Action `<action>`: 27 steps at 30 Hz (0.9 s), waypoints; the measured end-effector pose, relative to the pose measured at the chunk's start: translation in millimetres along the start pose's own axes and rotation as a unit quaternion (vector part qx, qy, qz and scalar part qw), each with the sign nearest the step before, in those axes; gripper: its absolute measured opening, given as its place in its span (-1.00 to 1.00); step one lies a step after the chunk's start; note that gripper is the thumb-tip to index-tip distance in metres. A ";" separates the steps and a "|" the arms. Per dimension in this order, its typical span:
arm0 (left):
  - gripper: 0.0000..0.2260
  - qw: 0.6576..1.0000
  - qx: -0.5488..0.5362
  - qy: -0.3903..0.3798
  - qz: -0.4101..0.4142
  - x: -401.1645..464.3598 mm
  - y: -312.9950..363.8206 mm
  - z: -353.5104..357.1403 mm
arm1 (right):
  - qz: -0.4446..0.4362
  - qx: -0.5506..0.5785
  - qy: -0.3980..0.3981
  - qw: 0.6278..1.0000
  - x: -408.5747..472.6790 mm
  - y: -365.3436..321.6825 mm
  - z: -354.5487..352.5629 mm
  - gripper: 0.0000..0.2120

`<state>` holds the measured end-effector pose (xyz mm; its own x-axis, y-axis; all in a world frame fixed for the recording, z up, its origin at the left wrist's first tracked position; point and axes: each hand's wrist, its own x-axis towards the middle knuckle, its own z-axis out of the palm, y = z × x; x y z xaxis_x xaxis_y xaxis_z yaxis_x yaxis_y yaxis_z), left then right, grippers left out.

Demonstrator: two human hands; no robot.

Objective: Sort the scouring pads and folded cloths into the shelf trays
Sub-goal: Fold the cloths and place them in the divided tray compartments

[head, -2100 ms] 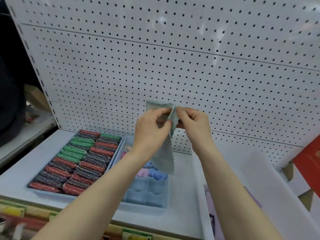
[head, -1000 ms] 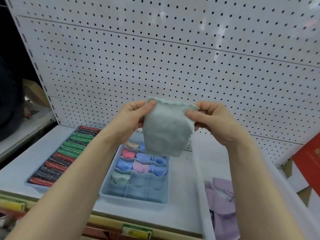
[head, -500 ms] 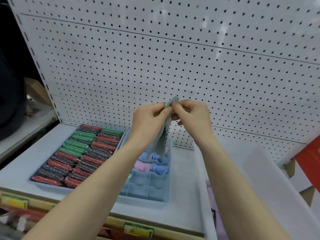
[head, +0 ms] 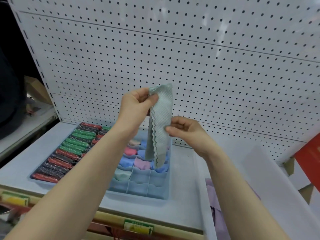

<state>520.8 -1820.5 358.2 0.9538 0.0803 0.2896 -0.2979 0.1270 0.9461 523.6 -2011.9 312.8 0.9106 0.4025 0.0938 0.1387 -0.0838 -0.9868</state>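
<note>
A pale green cloth, folded into a long narrow strip, hangs in front of the pegboard. My left hand pinches its top corner. Lower down, my right hand pinches the strip's right edge at mid-height. Below the cloth stands a blue divided tray whose back compartments hold folded pink, blue and lilac cloths. Left of it, a flat tray is packed with rows of red, green and dark scouring pads.
The trays stand on a pale shelf backed by a white pegboard. A white bin at the right holds purple cloths. A red box sits far right. Price labels run along the shelf's front edge.
The cloth was spread wide, then folded in half with both hands together at the top. Now my right hand has slid down its edge, and the strip hangs long and narrow.
</note>
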 end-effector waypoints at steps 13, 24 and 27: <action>-0.85 0.966 0.000 -0.050 -0.254 -29.7 -65.2 -8.5 | 0.079 0.030 0.142 0.986 1.6 18.7 13.0 -0.92; -0.68 0.993 -0.050 -0.021 -0.102 -25.1 -52.7 -0.8 | -0.052 0.036 0.116 0.991 0.3 3.7 6.2 -0.53; -0.84 0.979 -0.073 -0.065 -0.177 -26.8 -54.8 -3.6 | -0.040 0.029 0.151 0.987 -0.2 6.9 7.5 -0.50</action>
<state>511.4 -1826.1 298.2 0.9924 -0.1198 -0.0283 0.0595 0.2649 0.9624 521.4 -2005.7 305.0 0.9733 0.1149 0.1989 0.2010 -0.0068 -0.9796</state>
